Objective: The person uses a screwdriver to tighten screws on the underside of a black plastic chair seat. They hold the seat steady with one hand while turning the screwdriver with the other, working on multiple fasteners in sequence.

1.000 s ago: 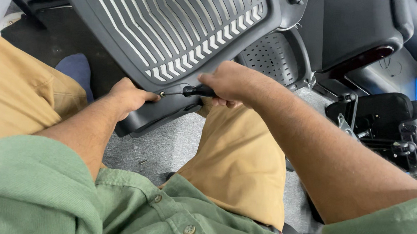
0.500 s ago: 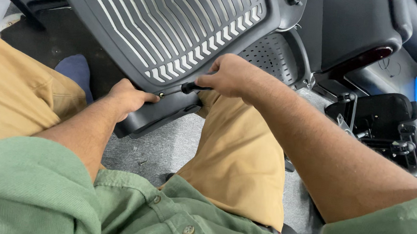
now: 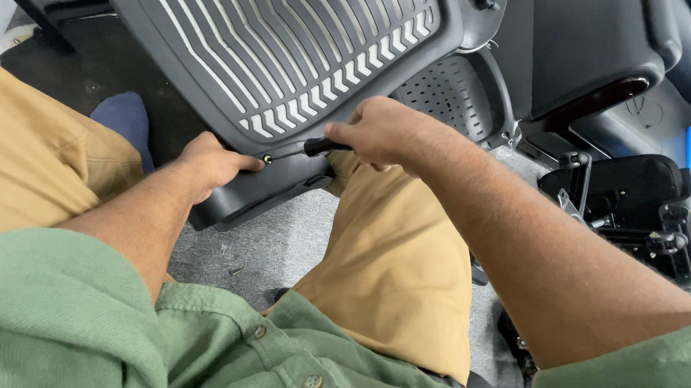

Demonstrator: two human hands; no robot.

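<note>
Your right hand (image 3: 378,131) grips the screwdriver (image 3: 304,148), tip on a screw (image 3: 267,160) at frame centre; your left hand (image 3: 210,164) clasps the chair back (image 3: 291,44); screw seemingly unfinished.

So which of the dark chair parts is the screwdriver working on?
The slatted chair back across the lap: the screwdriver in the right hand meets a screw at its lower edge, steadied by the left hand. The armrest assembly lies untouched.
</note>
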